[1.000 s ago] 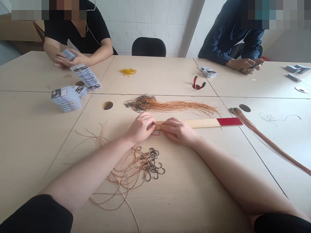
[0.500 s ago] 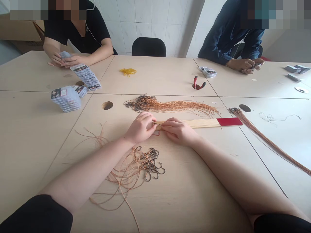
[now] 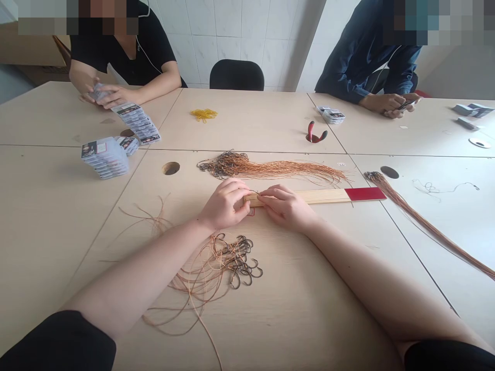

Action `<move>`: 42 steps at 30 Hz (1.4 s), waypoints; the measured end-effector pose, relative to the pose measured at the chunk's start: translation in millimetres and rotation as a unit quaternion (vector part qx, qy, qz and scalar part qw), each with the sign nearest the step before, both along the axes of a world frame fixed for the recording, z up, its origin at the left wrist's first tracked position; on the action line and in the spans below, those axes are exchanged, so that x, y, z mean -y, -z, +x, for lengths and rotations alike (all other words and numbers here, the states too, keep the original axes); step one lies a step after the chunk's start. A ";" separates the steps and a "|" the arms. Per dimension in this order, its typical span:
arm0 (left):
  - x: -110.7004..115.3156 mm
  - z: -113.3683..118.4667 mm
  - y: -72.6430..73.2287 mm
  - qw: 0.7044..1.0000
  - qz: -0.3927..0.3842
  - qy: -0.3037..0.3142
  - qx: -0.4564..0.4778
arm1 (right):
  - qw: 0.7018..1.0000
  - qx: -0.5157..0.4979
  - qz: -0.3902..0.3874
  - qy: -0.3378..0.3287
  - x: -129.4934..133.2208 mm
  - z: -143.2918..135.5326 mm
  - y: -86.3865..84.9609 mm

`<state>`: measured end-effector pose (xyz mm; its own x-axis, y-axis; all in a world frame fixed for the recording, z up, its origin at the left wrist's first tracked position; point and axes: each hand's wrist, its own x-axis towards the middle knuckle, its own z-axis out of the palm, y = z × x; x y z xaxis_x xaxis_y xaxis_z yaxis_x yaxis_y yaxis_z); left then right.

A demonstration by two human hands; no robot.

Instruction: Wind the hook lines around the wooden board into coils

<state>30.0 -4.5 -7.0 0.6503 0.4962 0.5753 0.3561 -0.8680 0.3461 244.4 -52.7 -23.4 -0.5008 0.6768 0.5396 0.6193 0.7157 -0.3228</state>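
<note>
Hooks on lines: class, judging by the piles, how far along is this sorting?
Done: a straight bundle lies beyond the stick. In hand: both hands, left and right, pinch one line at the stick's near end. Left: the tangled pile by the left forearm.

White tiled wall (image 3: 240,31) fills the top centre of the frame; a black chair (image 3: 236,75) stands below it at the far edge; pale wood table (image 3: 50,206) sections, joined by seams, spread across the frame; daylight brightens the right side
</note>
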 end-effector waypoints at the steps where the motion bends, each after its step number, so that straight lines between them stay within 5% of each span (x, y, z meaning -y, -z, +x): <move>1: -0.1 -0.2 0.4 1.000 0.003 -0.004 0.003 | 1.000 0.003 -0.001 0.002 0.1 0.1 0.1; 10: -1.0 -2.1 -1.8 0.994 0.034 -0.080 0.065 | 0.998 -0.001 0.031 0.053 -3.2 8.5 -3.8; 17: -12.4 -9.4 -3.3 0.968 0.025 -0.231 0.092 | 0.981 0.018 0.069 0.183 -11.3 30.4 -11.0; 24: -25.2 -16.6 -0.7 0.933 -0.052 -0.356 0.027 | 0.947 0.012 0.077 0.310 -23.6 64.2 0.3; 42: -42.3 -18.2 11.8 0.882 -0.143 -0.430 -0.131 | 0.901 0.052 -0.057 0.426 -30.5 76.0 19.9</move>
<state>11.9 37.8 -18.9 0.0551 0.9710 0.2327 0.9407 -0.1287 0.3140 320.4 -22.2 -43.3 0.1834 0.8874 0.4229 0.9596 -0.0683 -0.2728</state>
